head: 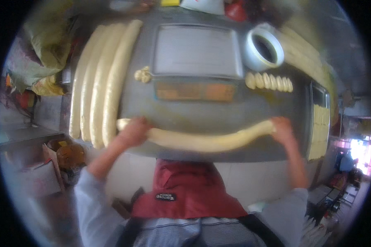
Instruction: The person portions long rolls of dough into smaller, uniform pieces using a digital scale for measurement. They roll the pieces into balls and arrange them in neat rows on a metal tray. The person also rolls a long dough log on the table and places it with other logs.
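Observation:
A long, thick rope of pale dough (204, 142) stretches between my two hands along the near edge of the metal worktable (188, 111). Around its left end my left hand (136, 131) is closed, with a short stub of dough sticking out past the fist. My right hand (281, 128) grips the other end. The rope sags in the middle towards me. Several similar dough ropes (108, 83) lie side by side at the table's left, close to my left hand.
At the back stands a metal tray (198, 51), with an orange-brown box side (194, 91) below its front edge. A white bucket (264, 49) holds something dark. Small dough pieces (269, 81) sit in a row before it; a few lumps (142, 74) lie left. Another tray (319, 123) holds dough pieces.

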Demonstrator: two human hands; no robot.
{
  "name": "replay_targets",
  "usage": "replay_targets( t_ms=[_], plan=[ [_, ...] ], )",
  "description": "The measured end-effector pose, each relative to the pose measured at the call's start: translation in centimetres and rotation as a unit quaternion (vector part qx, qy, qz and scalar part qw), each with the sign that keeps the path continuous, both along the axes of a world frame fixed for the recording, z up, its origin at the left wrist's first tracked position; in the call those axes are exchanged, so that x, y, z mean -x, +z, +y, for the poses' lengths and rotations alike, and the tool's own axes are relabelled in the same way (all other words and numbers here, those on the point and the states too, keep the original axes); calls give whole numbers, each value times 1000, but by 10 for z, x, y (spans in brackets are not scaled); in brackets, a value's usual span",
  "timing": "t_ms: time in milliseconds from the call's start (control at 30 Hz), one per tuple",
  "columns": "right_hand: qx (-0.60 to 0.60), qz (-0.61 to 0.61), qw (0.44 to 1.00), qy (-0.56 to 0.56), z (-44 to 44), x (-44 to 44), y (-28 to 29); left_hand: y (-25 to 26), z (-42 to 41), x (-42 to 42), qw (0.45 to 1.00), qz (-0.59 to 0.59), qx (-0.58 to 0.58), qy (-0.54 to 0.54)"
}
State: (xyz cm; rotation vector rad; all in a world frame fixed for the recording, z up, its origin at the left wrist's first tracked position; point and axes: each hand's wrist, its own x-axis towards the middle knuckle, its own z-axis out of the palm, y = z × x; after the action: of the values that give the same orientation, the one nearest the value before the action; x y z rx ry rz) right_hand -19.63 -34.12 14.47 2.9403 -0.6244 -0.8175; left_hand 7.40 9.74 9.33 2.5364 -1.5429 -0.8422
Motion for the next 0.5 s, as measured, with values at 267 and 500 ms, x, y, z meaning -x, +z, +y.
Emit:
replay_targets(
  t_ms=[267, 500],
  plan=[
    [-158, -303, 903, 261, 145, 0, -141, -78, -97, 151, 985, -134, 90, -53],
    [-171, -370, 901, 150, 45, 0, -135, -83, -37, 75, 968, -234, 62, 61]
  ],
)
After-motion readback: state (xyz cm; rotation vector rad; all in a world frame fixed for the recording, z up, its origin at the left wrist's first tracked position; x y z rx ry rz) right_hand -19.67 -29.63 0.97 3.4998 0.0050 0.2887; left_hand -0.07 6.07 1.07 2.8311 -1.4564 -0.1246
